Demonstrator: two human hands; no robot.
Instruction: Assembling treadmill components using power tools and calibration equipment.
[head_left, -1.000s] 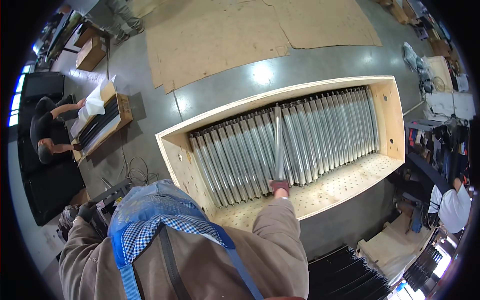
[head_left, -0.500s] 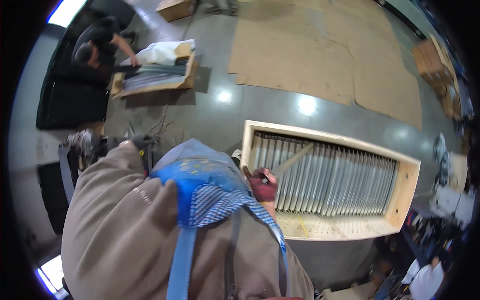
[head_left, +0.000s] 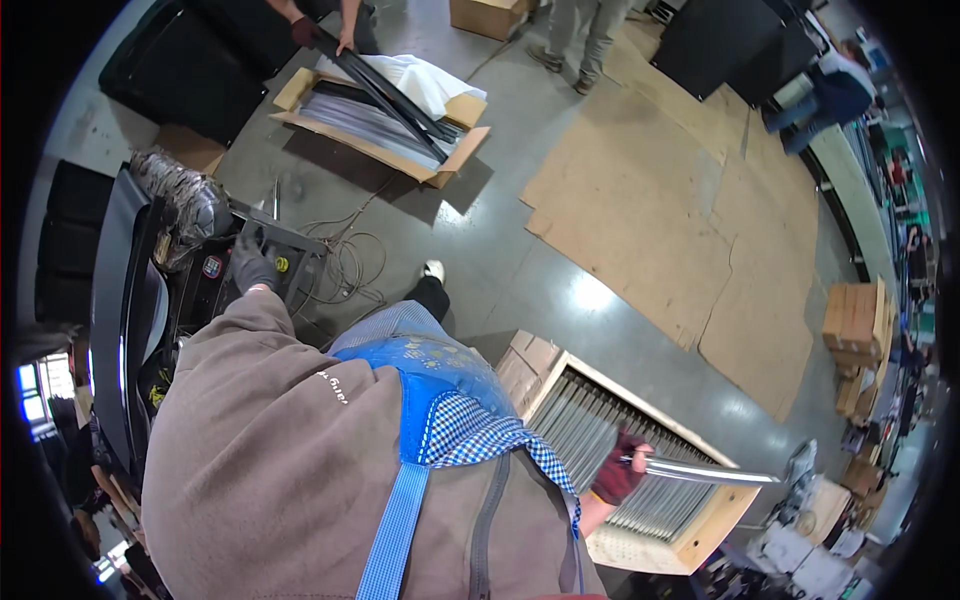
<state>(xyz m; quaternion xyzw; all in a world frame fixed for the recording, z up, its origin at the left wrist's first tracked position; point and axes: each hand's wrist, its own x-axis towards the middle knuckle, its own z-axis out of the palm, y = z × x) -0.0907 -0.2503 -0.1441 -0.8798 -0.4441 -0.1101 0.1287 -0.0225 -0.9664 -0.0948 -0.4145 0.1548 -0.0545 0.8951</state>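
Observation:
My right hand (head_left: 620, 470), in a maroon work glove with bare fingertips, is closed round one end of a shiny metal tube (head_left: 715, 471). The tube points to the right, over a wooden crate (head_left: 725, 520) holding a row of similar grey metal tubes (head_left: 585, 420). On my left, my left hand (head_left: 254, 264), in a dark grey glove, reaches over the top of a black cart (head_left: 290, 243) with its fingers stretched out. Nothing shows in that hand; whether it touches the cart, I cannot tell.
Cables (head_left: 345, 265) lie on the floor by the cart. Farther off, a person handles dark bars (head_left: 385, 95) over an open cardboard box (head_left: 455, 170). Flattened cardboard (head_left: 690, 220) covers the floor ahead. Brown boxes (head_left: 525, 365) stand beside the crate.
My view has turned left, bringing the cart more fully into sight. The tube in my right hand has swung from pointing forward to pointing right. The other person has lifted dark bars above the box.

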